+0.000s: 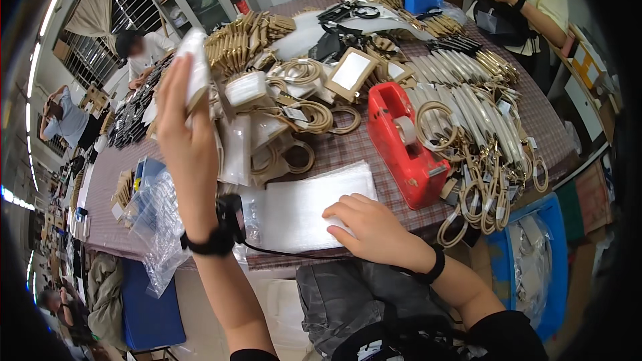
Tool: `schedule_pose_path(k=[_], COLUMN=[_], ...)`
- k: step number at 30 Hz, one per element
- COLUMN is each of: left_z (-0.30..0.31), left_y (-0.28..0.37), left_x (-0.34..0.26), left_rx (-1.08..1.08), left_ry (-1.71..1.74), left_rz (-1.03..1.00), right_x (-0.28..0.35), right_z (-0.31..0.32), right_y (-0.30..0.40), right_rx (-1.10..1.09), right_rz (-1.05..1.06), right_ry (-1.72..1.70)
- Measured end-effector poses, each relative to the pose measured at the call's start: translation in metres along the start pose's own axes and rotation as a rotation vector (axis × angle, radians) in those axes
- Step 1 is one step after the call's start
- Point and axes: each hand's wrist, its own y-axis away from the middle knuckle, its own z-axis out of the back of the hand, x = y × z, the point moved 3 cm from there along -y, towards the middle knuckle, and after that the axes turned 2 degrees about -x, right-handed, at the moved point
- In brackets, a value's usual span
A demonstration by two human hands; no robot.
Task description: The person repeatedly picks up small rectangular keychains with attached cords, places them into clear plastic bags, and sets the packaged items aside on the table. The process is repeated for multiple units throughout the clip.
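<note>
My left hand (185, 125) is raised at the left, shut on a white-wrapped packet (194, 67) that stands on edge above the piles. Low at the centre, my right hand (363, 228) rests on a stack of white foam sheets (301, 210), fingers curled at its right part; whether it grips anything is hidden. A red tape dispenser (406, 145) with a roll of clear tape (405, 129) stands right of the sheets. Behind them lie wrapped packets (246, 89) and coiled beige cords (313, 116).
Tan card-like pieces (251, 35) are piled at the back. Bundled cords with metal clips (481, 195) hang over the right edge, near a blue bin (551, 260). Clear plastic bags (160, 220) lie left. A co-worker (526, 0) stands across the checked tablecloth (346, 148); others are farther left.
</note>
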Motion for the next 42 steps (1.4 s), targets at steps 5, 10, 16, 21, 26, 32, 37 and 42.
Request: schedule_pose_path(k=[5,10,16,21,26,32,37,42], left_z=[-0.053,-0.008,-0.030,-0.034,-0.034,-0.037,-0.037,-0.037], left_y=[0.029,0.074,0.178,0.181,0.183,0.182,0.182,0.183], left_x=[0.024,-0.067,-0.076,-0.082,-0.082,-0.084,-0.084,-0.081], left_rx=[0.419,0.345,0.818,0.741,0.723,0.675,0.685,0.687], left_ry=[-0.309,-0.055,0.044,-0.015,-0.028,-0.007,-0.033,-0.037], left_rz=[0.051,0.032,0.094,0.037,0.029,0.031,0.016,0.018], right_x=[-0.007,-0.023,-0.023,0.021,-0.020,-0.196,-0.193,-0.224], right_z=[0.009,0.004,0.011,0.083,0.269,0.348,0.341,0.362], right_y=[0.006,0.013,0.018,0.055,0.100,0.117,0.107,0.152], right_rx=[0.060,-0.006,0.013,-0.184,-0.882,-0.026,-0.258,-0.533], right_rz=[0.051,0.204,0.082,0.217,-0.478,-0.968,-0.961,-0.954], right_ry=[-0.065,-0.151,-0.308,-0.189,0.329,0.517,0.115,-0.408])
